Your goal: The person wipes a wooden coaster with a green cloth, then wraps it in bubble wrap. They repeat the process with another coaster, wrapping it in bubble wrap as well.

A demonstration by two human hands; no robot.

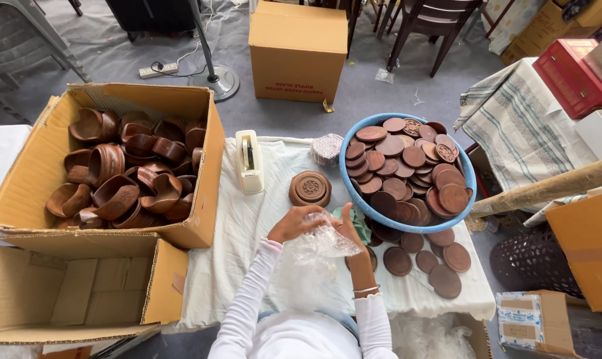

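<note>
- Head view: left hand [294, 223] and right hand [345, 226] both grip a crumpled sheet of clear bubble wrap [321, 242] over the white-clothed table [247, 219]; whether anything is inside it is hard to tell.
- Risk, as I judge it: the loose wooden discs [440, 266] near the table edge could be knocked off by an elbow.
- Packages: an open box of wooden bowls [124, 173] on the left, an empty box [75, 286] below it, a closed brown carton [297, 50] with red print on the floor, and a red box [570, 73] at the right.

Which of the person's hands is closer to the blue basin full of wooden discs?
Right. The right hand lies just below the blue basin; the left hand is farther left.
</note>
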